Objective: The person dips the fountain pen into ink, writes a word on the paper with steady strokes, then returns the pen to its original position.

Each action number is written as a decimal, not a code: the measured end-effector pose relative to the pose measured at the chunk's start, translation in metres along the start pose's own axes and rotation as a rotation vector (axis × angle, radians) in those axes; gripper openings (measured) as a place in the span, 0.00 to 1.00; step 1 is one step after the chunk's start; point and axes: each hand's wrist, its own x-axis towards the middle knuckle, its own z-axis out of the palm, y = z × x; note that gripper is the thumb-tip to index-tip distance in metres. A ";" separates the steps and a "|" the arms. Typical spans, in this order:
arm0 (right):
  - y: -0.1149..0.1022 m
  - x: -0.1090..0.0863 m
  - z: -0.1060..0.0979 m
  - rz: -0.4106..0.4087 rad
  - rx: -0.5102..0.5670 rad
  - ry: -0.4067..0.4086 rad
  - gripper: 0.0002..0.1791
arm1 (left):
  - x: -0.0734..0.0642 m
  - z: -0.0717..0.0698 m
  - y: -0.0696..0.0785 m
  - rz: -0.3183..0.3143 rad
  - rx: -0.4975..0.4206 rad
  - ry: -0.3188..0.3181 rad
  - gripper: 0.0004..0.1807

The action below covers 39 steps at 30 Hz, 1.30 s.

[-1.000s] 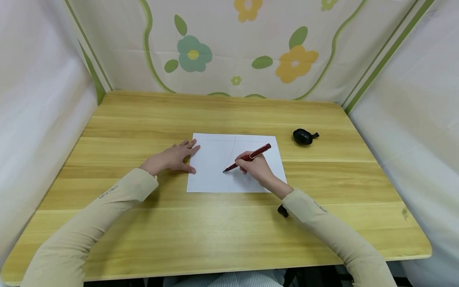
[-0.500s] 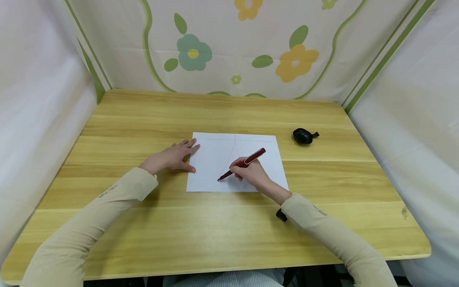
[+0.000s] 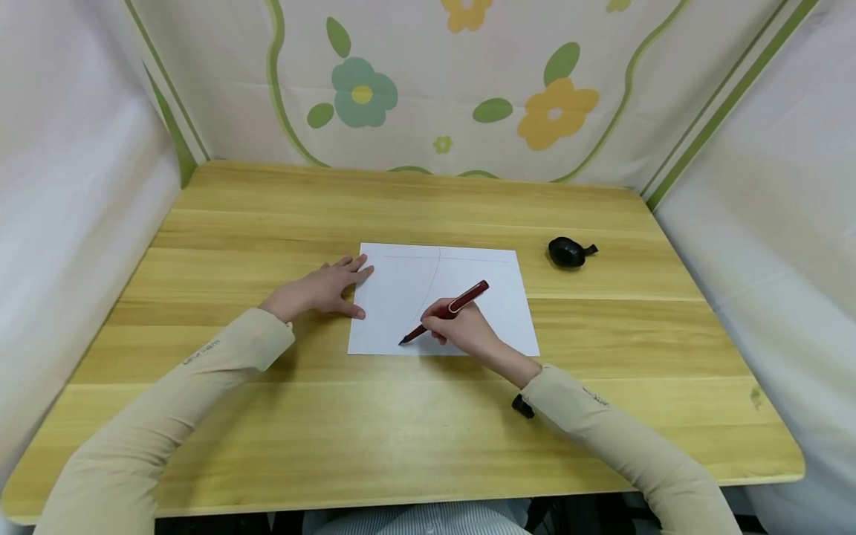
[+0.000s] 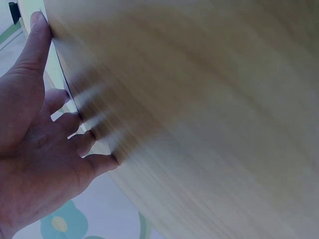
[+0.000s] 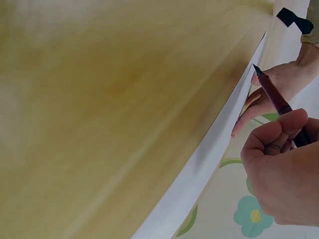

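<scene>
A white sheet of paper [image 3: 491, 312] lies on the wooden table, with a thin straight line near its far edge and a curved line crossing it and running down toward the near edge. My right hand [image 3: 461, 327] pinches a dark red fountain pen [image 3: 466, 297], its nib low on the sheet close to the near edge. The pen [image 5: 271, 93] and the curled fingers of that hand [image 5: 284, 169] show in the right wrist view. My left hand [image 3: 326, 290] is spread at the sheet's left edge, thumb and fingertips on its border. In the left wrist view its fingers [image 4: 79, 142] are extended.
A small glossy black object with a short tab [image 3: 567, 253] sits right of the paper. The wooden table [image 3: 414, 438] extends around the sheet. A flower-printed curtain [image 3: 414, 89] stands behind it, with white cloth at both sides. A black piece [image 3: 522, 406] shows under the right cuff.
My right hand has moved the pen down and left across the paper, and the curved line now reaches nearer the close edge. The left hand keeps its place on the sheet.
</scene>
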 end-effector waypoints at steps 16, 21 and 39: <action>-0.003 0.001 -0.006 0.008 0.049 0.053 0.08 | 0.000 0.001 0.001 0.009 0.000 0.005 0.50; -0.023 0.021 -0.026 -0.049 0.149 0.252 0.13 | -0.002 0.000 0.001 0.004 0.001 0.003 0.50; -0.003 0.082 -0.073 0.007 0.037 0.469 0.10 | 0.001 0.006 0.010 0.015 -0.021 0.006 0.50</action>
